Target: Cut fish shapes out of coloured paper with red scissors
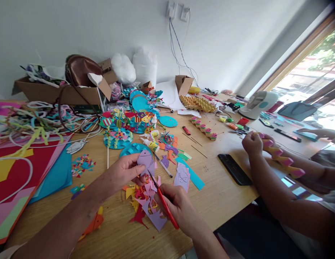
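- Here's the purple paper fish (146,161), an outlined piece held up above the worktop (207,201), right in the middle of the action!
- Left hand (130,168) has it: the grip is pinched tight, thumb on the face of the paper, fingers behind.
- Right hand (175,201) comes in from the other side, its grip curled round the red-handled scissors (165,203), blade tips at the paper's lower right; how far apart the blades stand, I cannot tell.
- Straight below, a bright heap of paper scraps (156,217) in purple, pink, red and yellow.
- Just beyond the scissors lies a drawn-on lilac sheet (182,177), a blue strip (194,177) alongside it, and a pen (164,166) at an angle nearby.
- Down by the left forearm, partly hidden, an orange fish (95,221).
- Out right, a black phone (234,169) lies flat, and past it a co-worker's hand (253,142) holds a pink-and-yellow zigzag strip (277,153).
- Far back against the wall, a cardboard box (54,91), loaded up, brown bag (82,70) on top!
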The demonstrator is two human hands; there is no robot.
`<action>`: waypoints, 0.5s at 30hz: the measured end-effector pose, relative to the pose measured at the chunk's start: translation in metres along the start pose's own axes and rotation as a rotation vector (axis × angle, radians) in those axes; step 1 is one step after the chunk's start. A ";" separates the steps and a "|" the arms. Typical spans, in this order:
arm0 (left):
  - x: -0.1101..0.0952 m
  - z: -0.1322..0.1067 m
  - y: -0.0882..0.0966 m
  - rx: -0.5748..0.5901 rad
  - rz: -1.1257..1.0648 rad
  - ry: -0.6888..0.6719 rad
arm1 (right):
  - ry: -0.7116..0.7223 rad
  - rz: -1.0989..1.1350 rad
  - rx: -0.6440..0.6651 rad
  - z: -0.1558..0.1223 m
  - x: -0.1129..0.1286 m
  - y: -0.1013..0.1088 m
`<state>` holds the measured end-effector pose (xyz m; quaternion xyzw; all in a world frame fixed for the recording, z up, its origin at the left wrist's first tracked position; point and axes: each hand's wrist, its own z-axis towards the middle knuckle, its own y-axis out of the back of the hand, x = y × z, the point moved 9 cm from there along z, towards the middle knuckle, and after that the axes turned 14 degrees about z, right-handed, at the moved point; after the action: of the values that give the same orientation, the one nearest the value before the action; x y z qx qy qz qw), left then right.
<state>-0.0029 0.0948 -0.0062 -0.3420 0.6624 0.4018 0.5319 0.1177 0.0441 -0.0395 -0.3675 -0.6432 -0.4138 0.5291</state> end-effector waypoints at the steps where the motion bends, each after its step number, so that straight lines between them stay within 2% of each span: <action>1: 0.000 0.000 -0.001 0.007 0.004 -0.003 | -0.004 0.004 0.000 0.000 0.000 0.000; 8: 0.002 0.000 -0.003 -0.002 0.018 0.060 | -0.022 0.001 0.012 -0.001 0.000 -0.001; 15: 0.001 0.000 -0.007 0.045 -0.005 0.051 | 0.028 -0.069 0.011 -0.002 0.002 0.002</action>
<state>0.0030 0.0918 -0.0087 -0.3417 0.6836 0.3764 0.5236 0.1194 0.0434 -0.0367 -0.3364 -0.6503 -0.4333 0.5256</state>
